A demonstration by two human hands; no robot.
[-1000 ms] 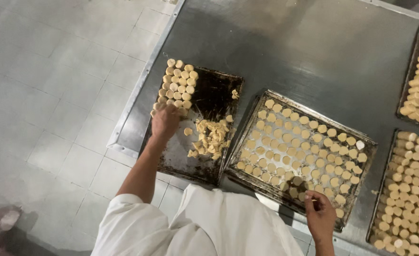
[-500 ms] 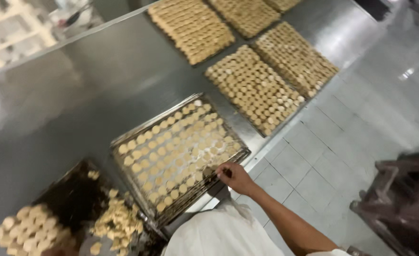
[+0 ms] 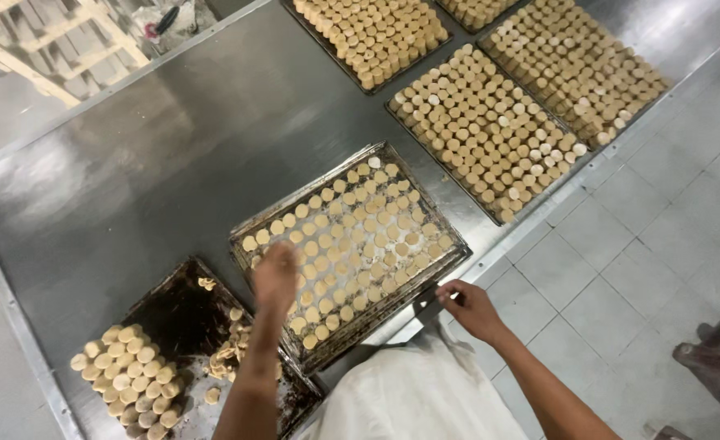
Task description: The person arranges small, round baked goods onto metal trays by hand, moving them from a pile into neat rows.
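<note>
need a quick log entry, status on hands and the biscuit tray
Left hand blurred above the middle tray of round biscuits. Right hand at its near corner. Nothing between.

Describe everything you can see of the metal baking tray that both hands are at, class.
The metal baking tray is rectangular, thin-rimmed and dull grey, lying flat and skewed on the steel table. Rows of small round pale biscuits lie flat in a single layer, with bare metal between them. The left hand, blurred, is over its near-left part; the right hand is at its near corner. A darker, crumb-strewn tray lies beside its left edge.
</note>
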